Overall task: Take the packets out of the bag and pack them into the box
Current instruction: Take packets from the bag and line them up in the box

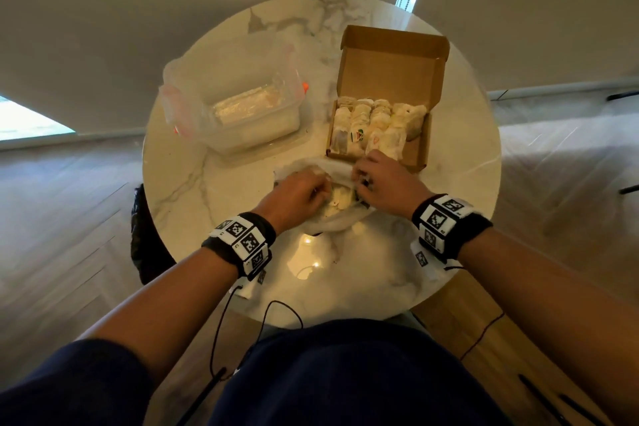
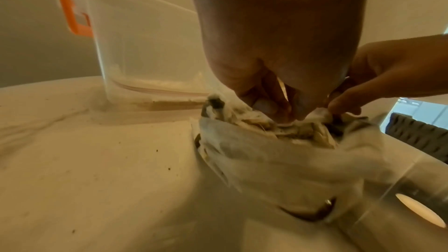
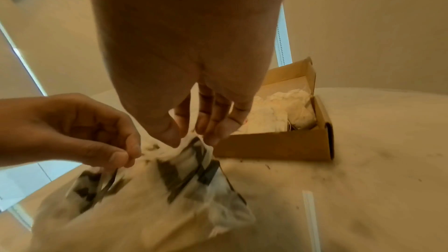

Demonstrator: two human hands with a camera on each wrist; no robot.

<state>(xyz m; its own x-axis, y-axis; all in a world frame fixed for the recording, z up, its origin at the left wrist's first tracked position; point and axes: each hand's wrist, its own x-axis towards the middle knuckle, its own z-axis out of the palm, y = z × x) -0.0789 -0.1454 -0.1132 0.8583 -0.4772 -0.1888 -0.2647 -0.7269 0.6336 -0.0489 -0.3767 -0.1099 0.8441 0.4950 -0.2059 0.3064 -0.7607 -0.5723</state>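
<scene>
Left hand point(image 1: 297, 192) and right hand point(image 1: 382, 176) hide bag point(image 1: 340, 218) mouth.

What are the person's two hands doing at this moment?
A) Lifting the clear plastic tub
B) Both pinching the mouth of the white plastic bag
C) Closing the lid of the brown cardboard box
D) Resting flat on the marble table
B: the left hand and right hand each pinch the rim of the white plastic bag, near the open brown cardboard box already holding packets.
</scene>
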